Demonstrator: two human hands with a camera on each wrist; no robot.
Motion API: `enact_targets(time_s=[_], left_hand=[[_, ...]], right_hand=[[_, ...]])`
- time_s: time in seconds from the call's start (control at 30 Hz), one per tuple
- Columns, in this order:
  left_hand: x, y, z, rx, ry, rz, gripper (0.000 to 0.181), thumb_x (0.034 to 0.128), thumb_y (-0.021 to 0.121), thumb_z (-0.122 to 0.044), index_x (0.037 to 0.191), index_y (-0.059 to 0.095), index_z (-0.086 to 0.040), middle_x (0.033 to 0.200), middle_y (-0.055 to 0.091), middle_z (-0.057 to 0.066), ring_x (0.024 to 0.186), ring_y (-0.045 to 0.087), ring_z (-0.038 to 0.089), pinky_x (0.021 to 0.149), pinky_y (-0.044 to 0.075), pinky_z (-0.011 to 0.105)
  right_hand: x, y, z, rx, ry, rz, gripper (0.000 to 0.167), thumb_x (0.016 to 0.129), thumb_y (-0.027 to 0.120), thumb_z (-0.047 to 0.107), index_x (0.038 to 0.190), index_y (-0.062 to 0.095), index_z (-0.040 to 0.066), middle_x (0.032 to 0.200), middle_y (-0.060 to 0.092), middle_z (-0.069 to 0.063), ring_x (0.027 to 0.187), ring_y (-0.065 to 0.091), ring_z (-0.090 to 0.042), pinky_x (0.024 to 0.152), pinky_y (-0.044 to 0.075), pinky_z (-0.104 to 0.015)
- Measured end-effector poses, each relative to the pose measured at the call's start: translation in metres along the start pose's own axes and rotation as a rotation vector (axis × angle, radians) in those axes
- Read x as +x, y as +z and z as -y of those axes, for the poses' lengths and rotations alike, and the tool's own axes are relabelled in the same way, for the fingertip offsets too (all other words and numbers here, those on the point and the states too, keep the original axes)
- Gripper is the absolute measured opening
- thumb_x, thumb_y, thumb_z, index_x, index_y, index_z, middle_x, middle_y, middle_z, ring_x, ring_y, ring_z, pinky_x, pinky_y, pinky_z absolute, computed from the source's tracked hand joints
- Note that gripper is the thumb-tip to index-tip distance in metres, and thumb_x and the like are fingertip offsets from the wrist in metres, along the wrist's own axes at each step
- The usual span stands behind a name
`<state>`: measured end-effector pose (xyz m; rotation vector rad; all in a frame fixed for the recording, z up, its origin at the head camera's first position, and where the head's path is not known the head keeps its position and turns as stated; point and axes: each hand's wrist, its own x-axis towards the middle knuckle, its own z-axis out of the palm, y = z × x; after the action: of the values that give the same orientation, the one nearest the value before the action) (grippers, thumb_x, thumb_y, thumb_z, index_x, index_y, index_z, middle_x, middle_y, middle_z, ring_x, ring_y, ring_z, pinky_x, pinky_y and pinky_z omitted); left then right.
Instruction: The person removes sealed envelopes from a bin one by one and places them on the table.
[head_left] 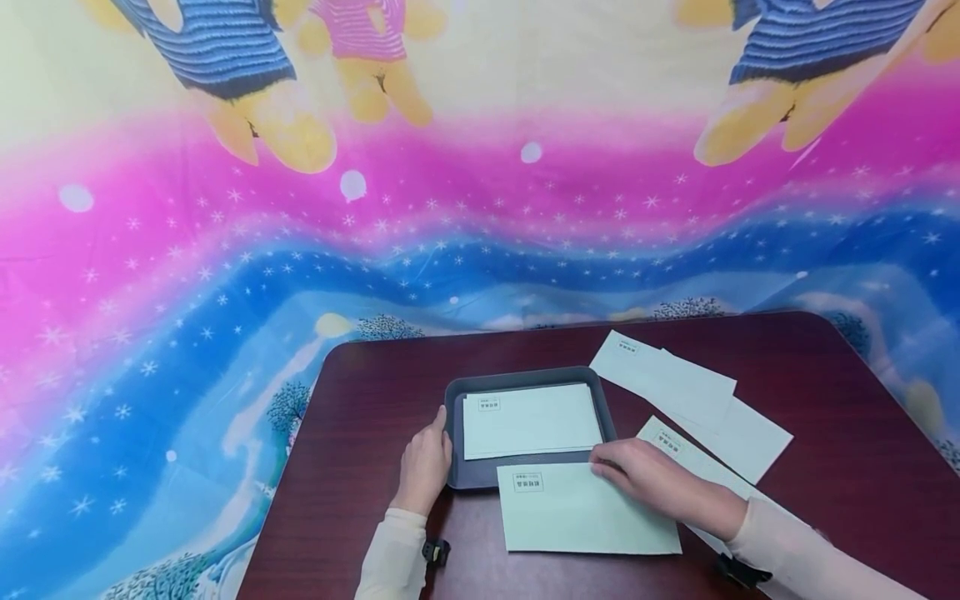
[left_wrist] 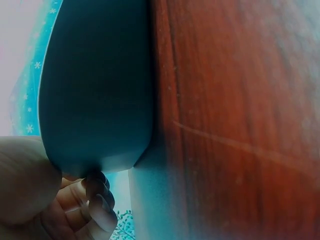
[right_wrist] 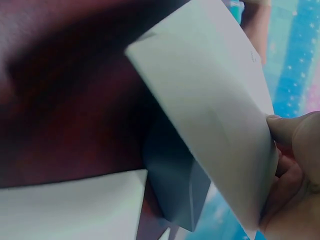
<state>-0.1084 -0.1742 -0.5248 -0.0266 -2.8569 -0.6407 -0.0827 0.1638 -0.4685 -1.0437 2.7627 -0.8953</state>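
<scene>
A grey tray (head_left: 480, 477) lies on the table with a small stack of pale envelopes (head_left: 532, 422) inside, each printed with a boxed stamp. My left hand (head_left: 422, 467) grips the tray's left side; in the left wrist view its thumb and curled fingers meet the dark tray wall (left_wrist: 100, 90). My right hand (head_left: 648, 475) pinches the upper edge of a pale green envelope (head_left: 585, 512) between thumb and fingers. That envelope is raised at a tilt in front of the tray, and the right wrist view shows its broad face (right_wrist: 205, 95) above the table.
To the right of the tray, several loose envelopes (head_left: 660, 371) overlap on the dark red wooden table (head_left: 375, 400). One greenish envelope (head_left: 723, 475) lies partly under my right forearm. A patterned cloth (head_left: 480, 208) hangs behind the table's far edge.
</scene>
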Motion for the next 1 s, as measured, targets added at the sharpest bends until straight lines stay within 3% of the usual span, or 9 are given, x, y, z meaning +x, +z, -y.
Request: enact_targets(time_s=[0.47, 0.63, 0.77, 1.0], left_hand=[[0.004, 0.001, 0.000, 0.009, -0.001, 0.003, 0.047, 0.0980, 0.061, -0.007, 0.144, 0.055, -0.003, 0.084, 0.072, 0.018, 0.043, 0.040, 0.012, 0.043, 0.034, 0.028], [0.004, 0.001, 0.001, 0.006, 0.012, -0.020, 0.046, 0.0973, 0.061, -0.006, 0.143, 0.057, -0.002, 0.085, 0.073, 0.018, 0.044, 0.044, 0.013, 0.044, 0.037, 0.030], [0.003, 0.002, 0.000, 0.005, 0.002, -0.009, 0.047, 0.0979, 0.061, -0.006, 0.144, 0.056, -0.003, 0.075, 0.069, 0.014, 0.043, 0.039, 0.011, 0.043, 0.034, 0.028], [0.002, 0.003, -0.001, 0.003, -0.001, -0.003, 0.047, 0.0984, 0.060, -0.006, 0.145, 0.055, -0.002, 0.064, 0.059, 0.009, 0.041, 0.033, 0.011, 0.043, 0.030, 0.026]], right_hand=[[-0.010, 0.022, -0.006, 0.113, 0.019, 0.141, 0.018, 0.101, 0.061, 0.018, 0.085, 0.066, 0.024, 0.073, 0.059, 0.019, 0.065, 0.047, 0.008, 0.061, 0.043, -0.019], [-0.013, 0.025, -0.006, 0.086, 0.041, 0.148, 0.014, 0.099, 0.063, 0.018, 0.087, 0.067, 0.023, 0.075, 0.061, 0.019, 0.066, 0.048, 0.007, 0.062, 0.044, -0.021], [-0.015, 0.027, -0.004, 0.039, 0.072, 0.176, 0.010, 0.095, 0.069, 0.021, 0.087, 0.066, 0.024, 0.075, 0.059, 0.020, 0.066, 0.047, 0.006, 0.062, 0.044, -0.023], [-0.022, 0.034, -0.003, -0.028, 0.055, 0.181, 0.007, 0.089, 0.076, 0.022, 0.089, 0.069, 0.021, 0.079, 0.063, 0.018, 0.070, 0.051, 0.006, 0.063, 0.046, -0.026]])
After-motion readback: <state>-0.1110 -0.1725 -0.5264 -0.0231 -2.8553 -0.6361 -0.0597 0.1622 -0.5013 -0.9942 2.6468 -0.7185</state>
